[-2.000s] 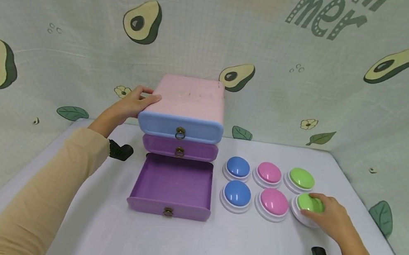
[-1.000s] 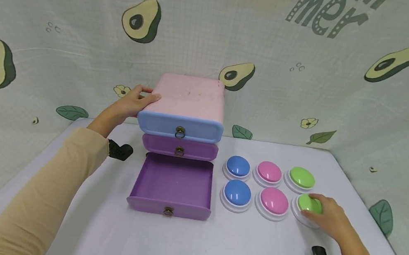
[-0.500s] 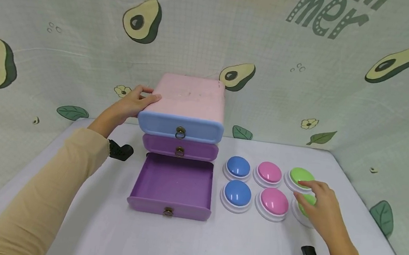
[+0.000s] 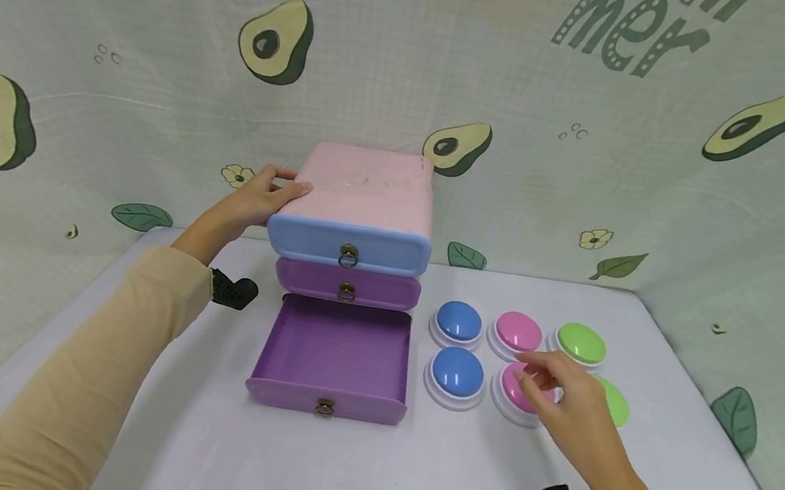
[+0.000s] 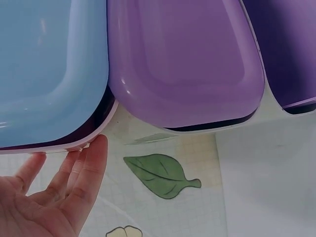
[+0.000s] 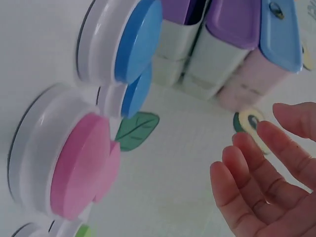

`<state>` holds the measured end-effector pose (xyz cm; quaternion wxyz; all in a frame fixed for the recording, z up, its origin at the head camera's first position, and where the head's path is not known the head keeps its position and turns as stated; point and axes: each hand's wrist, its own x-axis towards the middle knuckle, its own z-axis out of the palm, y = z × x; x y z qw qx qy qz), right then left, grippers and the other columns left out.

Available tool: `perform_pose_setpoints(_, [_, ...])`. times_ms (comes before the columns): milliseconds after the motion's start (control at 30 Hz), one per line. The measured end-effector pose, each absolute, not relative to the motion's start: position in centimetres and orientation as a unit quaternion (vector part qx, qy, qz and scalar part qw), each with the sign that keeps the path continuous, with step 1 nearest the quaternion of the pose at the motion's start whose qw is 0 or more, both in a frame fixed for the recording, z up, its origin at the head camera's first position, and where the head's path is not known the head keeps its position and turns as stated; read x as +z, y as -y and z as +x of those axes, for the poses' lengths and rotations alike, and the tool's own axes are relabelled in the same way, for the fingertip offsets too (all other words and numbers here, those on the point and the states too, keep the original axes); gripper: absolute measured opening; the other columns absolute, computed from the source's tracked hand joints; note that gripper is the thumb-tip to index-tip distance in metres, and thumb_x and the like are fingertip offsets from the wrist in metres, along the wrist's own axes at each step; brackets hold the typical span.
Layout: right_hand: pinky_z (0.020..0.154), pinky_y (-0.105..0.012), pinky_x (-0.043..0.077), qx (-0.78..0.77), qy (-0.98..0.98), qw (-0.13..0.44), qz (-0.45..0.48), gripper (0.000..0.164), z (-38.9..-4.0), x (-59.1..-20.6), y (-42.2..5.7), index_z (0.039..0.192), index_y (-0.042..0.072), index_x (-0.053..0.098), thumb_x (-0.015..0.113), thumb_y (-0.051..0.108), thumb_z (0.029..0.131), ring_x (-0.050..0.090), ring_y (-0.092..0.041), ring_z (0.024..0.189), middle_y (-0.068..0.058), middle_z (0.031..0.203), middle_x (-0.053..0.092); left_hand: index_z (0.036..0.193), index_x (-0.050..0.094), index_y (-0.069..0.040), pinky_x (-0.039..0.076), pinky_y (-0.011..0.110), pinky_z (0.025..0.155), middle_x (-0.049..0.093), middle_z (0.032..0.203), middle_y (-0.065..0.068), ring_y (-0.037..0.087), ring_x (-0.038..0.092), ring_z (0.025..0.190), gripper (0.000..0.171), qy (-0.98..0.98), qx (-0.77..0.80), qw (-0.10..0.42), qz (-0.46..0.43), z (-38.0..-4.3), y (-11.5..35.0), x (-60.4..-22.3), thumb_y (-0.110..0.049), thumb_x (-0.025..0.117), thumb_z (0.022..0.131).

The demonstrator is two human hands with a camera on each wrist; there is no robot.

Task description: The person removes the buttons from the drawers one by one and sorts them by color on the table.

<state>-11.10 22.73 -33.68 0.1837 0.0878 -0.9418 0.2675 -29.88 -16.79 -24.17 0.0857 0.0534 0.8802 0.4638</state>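
Observation:
My left hand (image 4: 257, 197) rests against the upper left edge of a small drawer cabinet (image 4: 370, 183) with a pink top. In the left wrist view its fairly straight fingers (image 5: 91, 168) touch the pink side beside the blue top drawer (image 5: 39, 64). My right hand (image 4: 579, 412) hovers over the front pink push button (image 4: 516, 392), partly covering it in the head view. Nothing is between its fingers; the right wrist view shows it relaxed, apart from the pink dome (image 6: 81, 165). The front green button (image 4: 615, 403) is partly hidden behind this hand.
The bottom purple drawer (image 4: 345, 352) is pulled out and empty; the middle drawer (image 4: 310, 279) is in. Two blue buttons (image 4: 458, 372), a rear pink button (image 4: 518, 330) and a rear green button (image 4: 582, 342) stand on the white table (image 4: 255, 462). An avocado-print cloth (image 4: 377, 52) hangs behind.
My right hand has let go of the front green button, lifted off and moved left over the front pink one. The left hand and cabinet stay where they were.

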Motion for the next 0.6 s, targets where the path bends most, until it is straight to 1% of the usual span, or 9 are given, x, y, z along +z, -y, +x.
perform_pose_setpoints(100, [0.06, -0.017, 0.05, 0.285, 0.928, 0.191, 0.143, 0.022, -10.8, -33.7, -20.9, 0.099, 0.009, 0.068, 0.072, 0.005, 0.078, 0.051, -0.001, 0.071, 0.008, 0.078, 0.06, 0.146, 0.016, -0.008, 0.045, 0.048, 0.095, 0.032, 0.143, 0.025, 0.036, 0.052, 0.112, 0.076, -0.88, 0.464, 0.086, 0.052, -29.8, 16.9, -24.1, -0.053, 0.045, 0.092])
perform_pose_setpoints(167, [0.059, -0.017, 0.05, 0.3, 0.919, 0.179, 0.181, 0.02, -10.5, -33.8, -19.6, 0.098, 0.008, 0.067, 0.071, 0.004, 0.079, 0.051, 0.002, 0.069, 0.01, 0.077, 0.06, 0.146, 0.016, -0.008, 0.045, 0.048, 0.095, 0.032, 0.144, 0.026, 0.037, 0.051, 0.113, 0.077, -0.88, 0.464, 0.086, 0.052, -29.9, 16.9, -24.1, -0.054, 0.045, 0.091])
perform_pose_setpoints(267, [0.06, -0.016, 0.05, 0.319, 0.914, 0.129, 0.215, 0.016, -10.1, -33.9, -17.7, 0.099, 0.008, 0.067, 0.068, 0.007, 0.083, 0.05, 0.005, 0.068, 0.012, 0.076, 0.06, 0.146, 0.015, -0.008, 0.044, 0.049, 0.096, 0.031, 0.144, 0.026, 0.037, 0.05, 0.115, 0.078, -0.88, 0.464, 0.087, 0.051, -29.9, 16.9, -24.2, -0.054, 0.045, 0.091])
perform_pose_setpoints(433, [0.058, -0.016, 0.049, 0.332, 0.911, 0.051, 0.239, 0.014, -9.9, -33.9, -14.8, 0.101, 0.01, 0.067, 0.063, 0.015, 0.088, 0.051, 0.005, 0.066, 0.012, 0.074, 0.062, 0.145, 0.016, -0.008, 0.044, 0.049, 0.096, 0.031, 0.144, 0.025, 0.037, 0.05, 0.115, 0.078, -0.879, 0.466, 0.085, 0.049, -30.0, 17.0, -24.3, -0.055, 0.046, 0.09])
perform_pose_setpoints(600, [0.058, -0.013, 0.047, 0.333, 0.9, 0.019, 0.281, 0.013, -10.0, -34.2, -12.4, 0.099, 0.009, 0.066, 0.062, 0.016, 0.089, 0.049, 0.006, 0.064, 0.011, 0.071, 0.06, 0.145, 0.017, -0.009, 0.044, 0.048, 0.096, 0.031, 0.144, 0.024, 0.036, 0.051, 0.114, 0.077, -0.879, 0.466, 0.086, 0.046, -30.1, 17.0, -24.3, -0.055, 0.046, 0.09])
